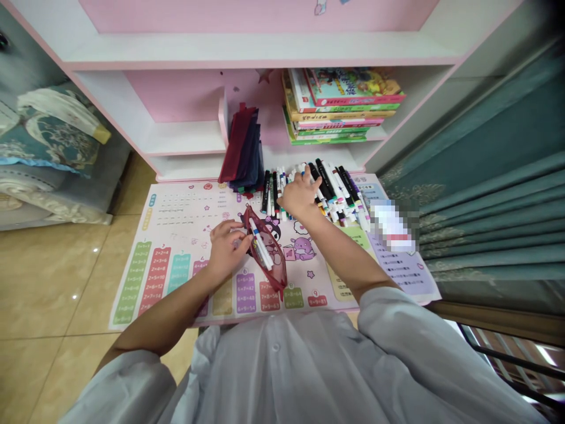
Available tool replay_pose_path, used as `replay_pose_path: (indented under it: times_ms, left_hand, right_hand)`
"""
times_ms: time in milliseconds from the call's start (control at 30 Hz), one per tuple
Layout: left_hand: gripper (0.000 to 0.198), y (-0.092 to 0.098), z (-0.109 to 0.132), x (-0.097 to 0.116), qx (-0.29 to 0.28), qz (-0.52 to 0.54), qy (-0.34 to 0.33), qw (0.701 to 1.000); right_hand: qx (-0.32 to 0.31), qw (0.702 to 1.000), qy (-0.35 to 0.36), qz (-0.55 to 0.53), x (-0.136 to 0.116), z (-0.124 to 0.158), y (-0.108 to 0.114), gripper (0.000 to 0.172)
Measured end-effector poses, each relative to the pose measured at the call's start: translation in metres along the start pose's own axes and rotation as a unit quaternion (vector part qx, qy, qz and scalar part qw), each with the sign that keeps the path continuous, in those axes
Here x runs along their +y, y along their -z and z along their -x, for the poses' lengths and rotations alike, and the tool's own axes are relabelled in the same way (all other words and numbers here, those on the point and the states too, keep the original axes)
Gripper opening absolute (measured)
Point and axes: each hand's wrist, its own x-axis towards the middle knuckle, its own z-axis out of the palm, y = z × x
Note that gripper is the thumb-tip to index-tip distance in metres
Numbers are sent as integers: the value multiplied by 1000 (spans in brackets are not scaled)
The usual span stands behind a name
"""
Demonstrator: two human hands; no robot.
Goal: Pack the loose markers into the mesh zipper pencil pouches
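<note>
Over markers [327,181], right hand [301,193]; at the red pouch [278,268], left hand [227,247].

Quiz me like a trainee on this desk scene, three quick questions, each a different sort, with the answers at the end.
1. Which hand is at the open red pouch?
2. True or false: the books on the shelf stand upright in a row.
3. Fill in the blank: the right hand, fingers spread, is at the pile of ____.

Key:
1. The left hand.
2. False; the books lie flat in a stack.
3. Markers.
</note>
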Motion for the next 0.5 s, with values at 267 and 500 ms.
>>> replay_pose_path:
  times_ms: [267, 500]
  left_hand:
    - [26, -1, 1, 0, 6, 7, 1, 1000]
    - [26, 2, 0, 2, 1, 8, -12, 1000]
  right_hand:
    - [67, 986, 51, -143, 7, 53, 15, 16]
    - [22, 955, 174, -238, 7, 124, 27, 18]
